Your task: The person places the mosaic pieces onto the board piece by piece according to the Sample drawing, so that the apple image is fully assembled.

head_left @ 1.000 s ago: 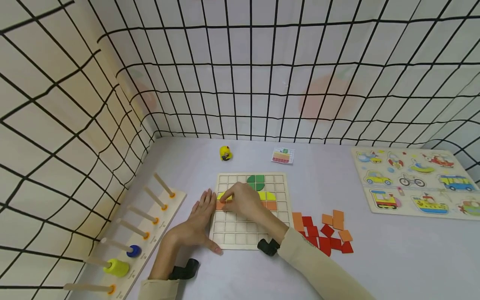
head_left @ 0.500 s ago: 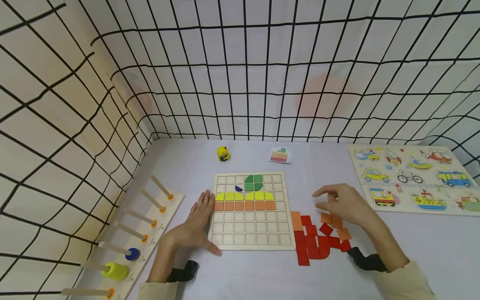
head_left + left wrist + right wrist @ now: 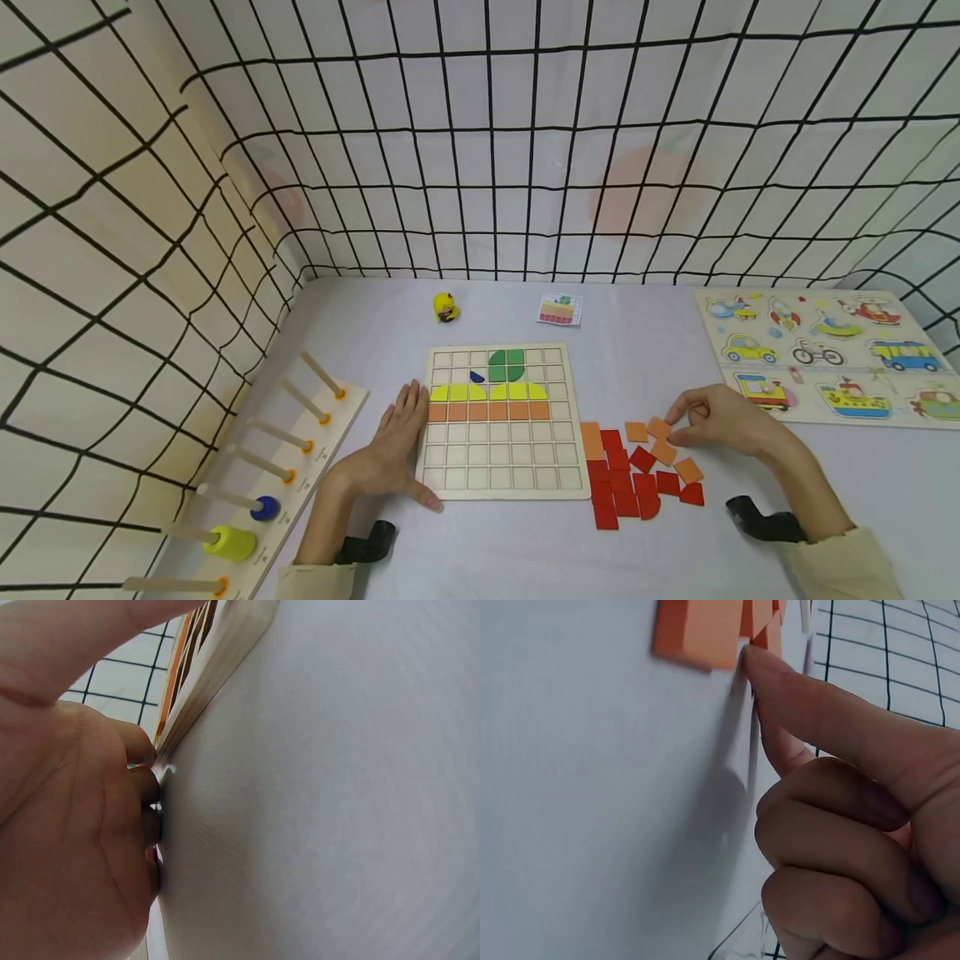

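Observation:
My left hand (image 3: 397, 446) lies with fingers straight along the left edge of a wooden grid board (image 3: 502, 479), its thumb by the lower corner. The left wrist view shows its fingertips (image 3: 150, 825) down at the white table surface beside the board. The board carries green quarter-rounds (image 3: 507, 366), a small blue piece (image 3: 477, 377), a yellow row (image 3: 487, 392) and an orange row (image 3: 488, 412). To the board's right, my right hand (image 3: 720, 419) pinches an orange square tile (image 3: 658, 428) at its corner with thumb and index finger; the other fingers are curled.
Red tiles (image 3: 622, 492) and more orange tiles (image 3: 688, 471) lie right of the board. Behind it are a small rubber duck (image 3: 445, 307) and a pattern card (image 3: 559, 310). A peg rack (image 3: 300, 492) stands left; a vehicle puzzle (image 3: 817, 358) lies right.
My right hand has moved from over the board, where a blue piece now shows, to the loose orange tiles at the right, which have shifted apart. The left hand stays put.

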`<move>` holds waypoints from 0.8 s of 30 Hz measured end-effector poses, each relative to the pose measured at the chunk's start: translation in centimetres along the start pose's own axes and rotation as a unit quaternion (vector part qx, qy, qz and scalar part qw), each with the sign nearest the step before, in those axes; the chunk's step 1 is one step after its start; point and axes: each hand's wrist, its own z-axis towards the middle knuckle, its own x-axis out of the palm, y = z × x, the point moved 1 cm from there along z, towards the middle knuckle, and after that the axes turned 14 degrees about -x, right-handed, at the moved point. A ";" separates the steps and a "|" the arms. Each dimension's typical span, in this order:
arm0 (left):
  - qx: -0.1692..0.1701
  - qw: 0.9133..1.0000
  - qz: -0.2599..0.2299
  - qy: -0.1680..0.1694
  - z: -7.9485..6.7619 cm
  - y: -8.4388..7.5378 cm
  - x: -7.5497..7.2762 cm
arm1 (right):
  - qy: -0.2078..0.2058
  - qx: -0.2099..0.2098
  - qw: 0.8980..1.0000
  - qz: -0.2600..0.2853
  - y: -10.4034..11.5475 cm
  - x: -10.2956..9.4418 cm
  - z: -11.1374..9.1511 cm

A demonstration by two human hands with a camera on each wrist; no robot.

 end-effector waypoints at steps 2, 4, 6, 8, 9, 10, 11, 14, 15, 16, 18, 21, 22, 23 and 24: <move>-0.001 1.000 0.000 -0.002 0.0 0.0 0.0 | -0.001 0.002 1.000 0.003 0.3 0.2 0.2; -0.001 1.000 -0.002 -0.002 0.0 -0.1 0.0 | 0.002 0.000 1.000 0.004 0.6 0.4 0.3; 0.000 1.000 -0.006 -0.001 0.0 -0.1 0.0 | 0.002 0.002 1.000 0.006 0.8 0.5 0.4; 0.000 1.000 -0.008 0.000 0.0 -0.2 0.0 | -0.003 0.002 1.000 0.002 0.9 0.6 0.4; 0.000 1.000 -0.009 0.000 0.0 -0.2 0.0 | -0.008 0.002 1.000 -0.004 0.9 0.7 0.5; 0.001 1.000 -0.009 0.001 0.0 -0.1 0.0 | -0.014 0.004 1.000 -0.011 1.0 0.8 0.5; 0.001 1.000 -0.010 0.001 0.0 -0.1 0.0 | -0.019 0.004 1.000 -0.017 1.1 0.9 0.6; 0.001 1.000 -0.010 0.001 0.0 -0.1 0.0 | -0.046 -0.001 0.998 -0.042 1.2 1.0 0.8; 0.001 1.000 -0.009 0.001 0.1 -0.1 0.0 | -0.055 -0.001 0.997 -0.049 1.2 0.9 0.8; 0.002 1.000 -0.008 0.001 0.1 -0.1 0.0 | -0.063 -0.002 0.997 -0.053 1.3 0.8 0.9; 0.001 1.000 -0.006 -0.001 0.1 -0.1 0.0 | -0.079 -0.003 0.995 -0.057 1.2 0.8 0.9; 0.000 1.000 -0.006 -0.003 0.0 -0.2 0.0 | -0.087 0.004 0.995 -0.046 1.2 0.8 1.1; 0.000 1.000 -0.006 -0.003 0.0 -0.2 0.0 | -0.088 0.008 0.995 -0.043 1.2 0.8 1.2; 0.000 1.000 -0.006 -0.003 0.0 -0.1 0.0 | -0.089 0.012 0.995 -0.044 1.2 0.9 1.2; 0.000 1.000 -0.006 -0.003 0.0 -0.1 -0.1 | -0.090 0.014 0.995 -0.050 1.2 0.9 1.3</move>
